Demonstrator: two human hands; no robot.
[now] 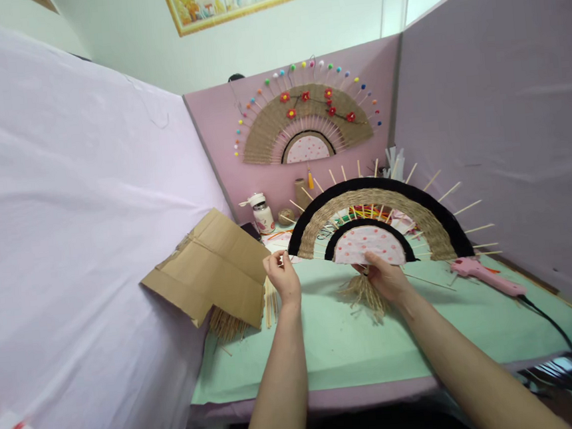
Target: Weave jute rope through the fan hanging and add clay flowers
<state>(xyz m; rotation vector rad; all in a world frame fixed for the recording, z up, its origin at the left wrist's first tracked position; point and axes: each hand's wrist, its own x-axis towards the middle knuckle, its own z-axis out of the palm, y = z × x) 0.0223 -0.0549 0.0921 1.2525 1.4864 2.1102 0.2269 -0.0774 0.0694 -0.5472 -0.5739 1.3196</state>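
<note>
A half-round handmade fan [368, 242] is held up above the table. It has a black outer band, a woven tan band, a black inner arc and a dotted white-pink centre, with thin wooden sticks fanning out past its rim. My right hand [384, 278] grips it at the bottom middle, thumb on the dotted fabric and fingers behind. At the fan's left end, my left hand [282, 278] is closed in a pinch beside the black band's tip; what lies between its fingertips is too small to make out. Loose jute strands [366, 293] show below the right hand.
A pink glue gun [489, 278] with a black cord rests at the right. Folded cardboard [217, 260] leans over a bundle of sticks [228, 326] at the left. Behind stand a bottle [263, 218], a twine ball [285, 216] and another decorated fan [263, 126] on the partition.
</note>
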